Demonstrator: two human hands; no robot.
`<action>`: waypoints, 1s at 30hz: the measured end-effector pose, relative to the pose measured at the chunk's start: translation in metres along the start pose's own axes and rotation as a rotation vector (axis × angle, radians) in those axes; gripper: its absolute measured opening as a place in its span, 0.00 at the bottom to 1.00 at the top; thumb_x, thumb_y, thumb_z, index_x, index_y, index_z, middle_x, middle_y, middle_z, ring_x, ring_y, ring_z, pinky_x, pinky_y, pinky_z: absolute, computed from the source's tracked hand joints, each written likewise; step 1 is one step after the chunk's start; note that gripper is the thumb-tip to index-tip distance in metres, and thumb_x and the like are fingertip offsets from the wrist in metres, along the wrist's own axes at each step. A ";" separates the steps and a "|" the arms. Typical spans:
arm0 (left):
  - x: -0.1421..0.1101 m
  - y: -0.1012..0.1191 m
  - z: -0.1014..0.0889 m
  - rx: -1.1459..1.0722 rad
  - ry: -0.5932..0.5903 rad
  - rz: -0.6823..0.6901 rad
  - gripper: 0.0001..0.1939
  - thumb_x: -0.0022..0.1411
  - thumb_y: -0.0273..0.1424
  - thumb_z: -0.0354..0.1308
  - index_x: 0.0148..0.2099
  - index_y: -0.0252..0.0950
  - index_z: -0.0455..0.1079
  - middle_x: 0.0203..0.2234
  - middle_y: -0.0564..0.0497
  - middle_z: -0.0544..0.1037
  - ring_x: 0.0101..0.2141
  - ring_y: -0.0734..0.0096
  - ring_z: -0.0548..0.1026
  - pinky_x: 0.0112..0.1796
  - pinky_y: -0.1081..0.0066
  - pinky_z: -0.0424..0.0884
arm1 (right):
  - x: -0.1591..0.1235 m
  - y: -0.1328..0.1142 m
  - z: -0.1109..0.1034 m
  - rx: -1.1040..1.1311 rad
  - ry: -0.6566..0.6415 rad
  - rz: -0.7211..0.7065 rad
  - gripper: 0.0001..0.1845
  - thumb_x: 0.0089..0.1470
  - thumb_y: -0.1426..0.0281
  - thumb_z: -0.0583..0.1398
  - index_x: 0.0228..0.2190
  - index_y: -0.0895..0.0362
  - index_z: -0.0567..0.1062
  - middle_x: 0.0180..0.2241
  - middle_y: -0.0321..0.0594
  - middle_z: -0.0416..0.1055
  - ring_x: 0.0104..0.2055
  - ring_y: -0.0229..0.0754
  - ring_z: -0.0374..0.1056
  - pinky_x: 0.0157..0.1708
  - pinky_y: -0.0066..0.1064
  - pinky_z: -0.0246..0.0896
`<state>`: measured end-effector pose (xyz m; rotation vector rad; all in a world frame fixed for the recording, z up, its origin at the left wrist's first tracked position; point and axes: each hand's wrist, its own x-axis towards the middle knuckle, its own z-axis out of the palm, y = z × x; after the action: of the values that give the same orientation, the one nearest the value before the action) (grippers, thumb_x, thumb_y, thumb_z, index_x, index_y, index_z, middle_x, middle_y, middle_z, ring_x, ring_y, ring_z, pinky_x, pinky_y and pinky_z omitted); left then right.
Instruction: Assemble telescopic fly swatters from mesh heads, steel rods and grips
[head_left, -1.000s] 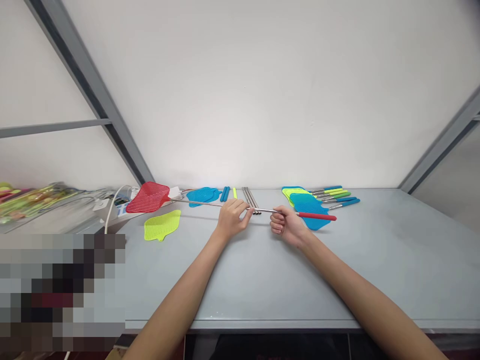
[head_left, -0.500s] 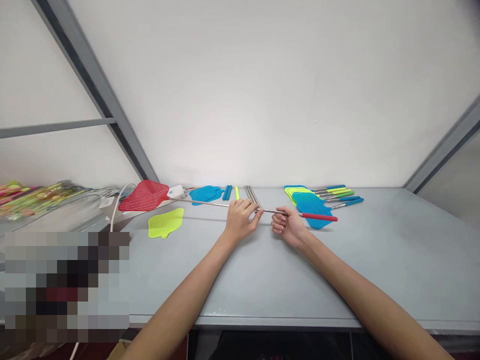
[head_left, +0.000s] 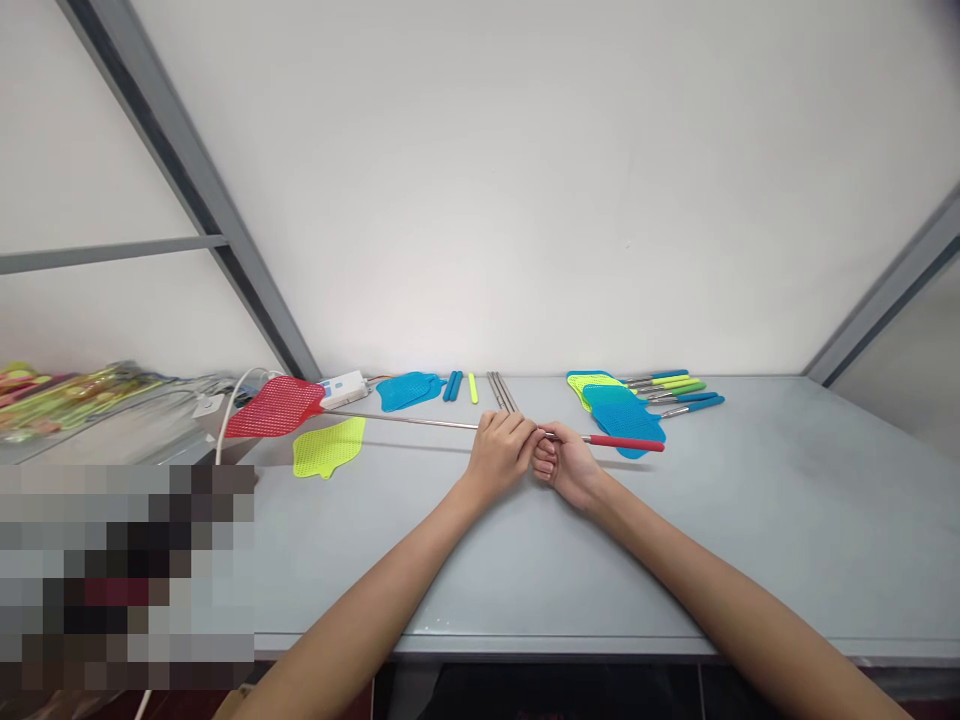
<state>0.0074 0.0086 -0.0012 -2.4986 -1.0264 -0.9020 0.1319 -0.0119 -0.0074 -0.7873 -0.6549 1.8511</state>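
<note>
Head view: you are clasping the fly swatter (head_left: 405, 420) in your left hand (head_left: 499, 452) and right hand (head_left: 568, 465), fingers (head_left: 545, 462) curled closed around its shaft (head_left: 450, 424)

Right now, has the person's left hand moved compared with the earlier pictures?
Yes, rightward. The left hand has gone from left of the steel rods to directly in front of them, closer to the right hand along the fly swatter's shaft.

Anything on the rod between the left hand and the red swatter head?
Nothing visible. The left hand grips the steel rod, which runs unobstructed to the red mesh swatter head. The yellow mesh head lies just nearer the person, beside it.
</note>
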 end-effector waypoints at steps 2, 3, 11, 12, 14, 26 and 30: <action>-0.001 0.000 0.001 0.009 -0.002 0.000 0.11 0.62 0.31 0.43 0.31 0.37 0.64 0.25 0.52 0.69 0.29 0.70 0.63 0.34 0.68 0.54 | 0.001 0.000 -0.001 0.001 -0.003 0.000 0.19 0.46 0.65 0.52 0.11 0.56 0.53 0.10 0.28 0.45 0.13 0.31 0.44 0.14 0.25 0.40; -0.001 0.000 0.002 0.014 -0.002 -0.003 0.11 0.62 0.31 0.43 0.30 0.37 0.63 0.25 0.52 0.69 0.29 0.70 0.63 0.34 0.68 0.54 | 0.001 0.000 -0.002 0.000 -0.004 0.001 0.19 0.46 0.65 0.52 0.11 0.56 0.53 0.10 0.28 0.45 0.13 0.31 0.44 0.14 0.25 0.40; -0.004 0.006 0.009 0.064 0.015 -0.057 0.10 0.61 0.29 0.44 0.29 0.37 0.63 0.24 0.50 0.68 0.29 0.67 0.63 0.34 0.66 0.52 | 0.003 0.001 -0.003 -0.023 0.017 -0.020 0.19 0.45 0.65 0.52 0.10 0.56 0.53 0.10 0.28 0.44 0.13 0.31 0.43 0.14 0.25 0.39; -0.004 0.006 0.009 0.064 0.013 -0.055 0.10 0.61 0.30 0.44 0.29 0.37 0.63 0.24 0.51 0.68 0.29 0.68 0.63 0.34 0.66 0.52 | 0.003 0.001 -0.003 -0.028 0.020 -0.023 0.19 0.45 0.65 0.52 0.10 0.56 0.53 0.09 0.28 0.44 0.13 0.31 0.44 0.14 0.25 0.39; -0.004 0.006 0.009 0.063 0.008 -0.053 0.11 0.61 0.30 0.44 0.28 0.37 0.63 0.23 0.51 0.69 0.28 0.68 0.63 0.34 0.66 0.51 | 0.003 0.001 -0.003 -0.036 0.025 -0.027 0.19 0.45 0.65 0.52 0.10 0.56 0.53 0.09 0.28 0.44 0.13 0.31 0.44 0.14 0.25 0.39; -0.005 0.002 0.008 0.048 0.005 -0.060 0.13 0.62 0.34 0.44 0.28 0.37 0.63 0.24 0.51 0.70 0.29 0.69 0.64 0.34 0.65 0.50 | 0.005 0.001 -0.005 -0.064 0.036 -0.038 0.21 0.44 0.65 0.53 0.08 0.56 0.53 0.08 0.28 0.44 0.12 0.30 0.45 0.14 0.25 0.39; -0.005 0.000 0.006 0.043 0.015 -0.066 0.12 0.61 0.36 0.46 0.28 0.37 0.63 0.24 0.51 0.70 0.29 0.68 0.64 0.34 0.65 0.49 | 0.006 0.001 -0.005 -0.068 0.035 -0.043 0.22 0.45 0.66 0.53 0.07 0.56 0.52 0.07 0.28 0.45 0.12 0.31 0.45 0.14 0.26 0.39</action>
<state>0.0075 0.0087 -0.0095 -2.4320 -1.1168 -0.9069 0.1333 -0.0060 -0.0129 -0.8418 -0.7103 1.7806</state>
